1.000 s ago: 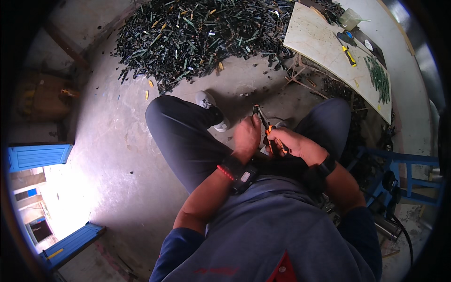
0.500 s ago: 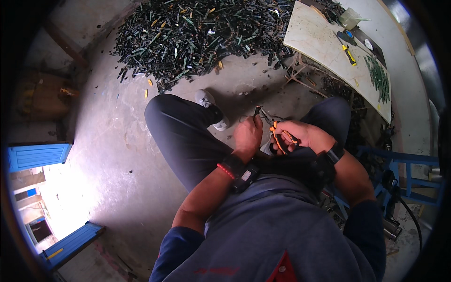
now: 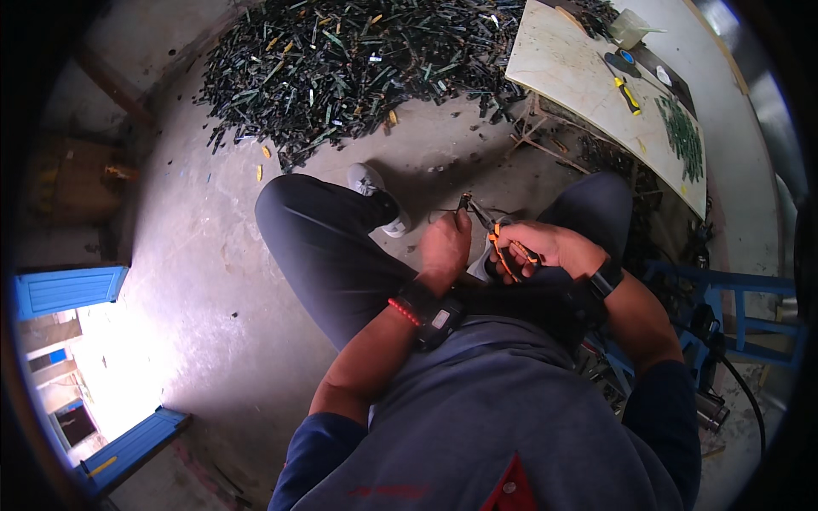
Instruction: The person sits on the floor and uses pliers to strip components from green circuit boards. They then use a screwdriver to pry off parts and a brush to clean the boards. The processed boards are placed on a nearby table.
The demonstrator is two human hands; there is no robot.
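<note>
Between my knees, my left hand point(image 3: 446, 247) is closed around a small dark piece point(image 3: 464, 203) that sticks out past the thumb; its kind is too small to make out. My right hand point(image 3: 538, 244) grips a pair of pliers point(image 3: 504, 253) with orange and black handles. The jaws of the pliers point up and left toward the dark piece, at or very close to its end. Whether they bite on it cannot be seen clearly.
A large heap of dark strip-like parts point(image 3: 341, 72) covers the floor ahead. At the right stands a pale board table point(image 3: 588, 85) bearing a yellow-handled screwdriver point(image 3: 628, 95), green strips point(image 3: 680, 140) and a plastic container point(image 3: 629, 30). A blue stool frame point(image 3: 745, 319) is beside me.
The whole view has shifted slightly, so the surroundings sit a little further left. Both hands keep nearly the same pose, with the pliers still by the dark piece.
</note>
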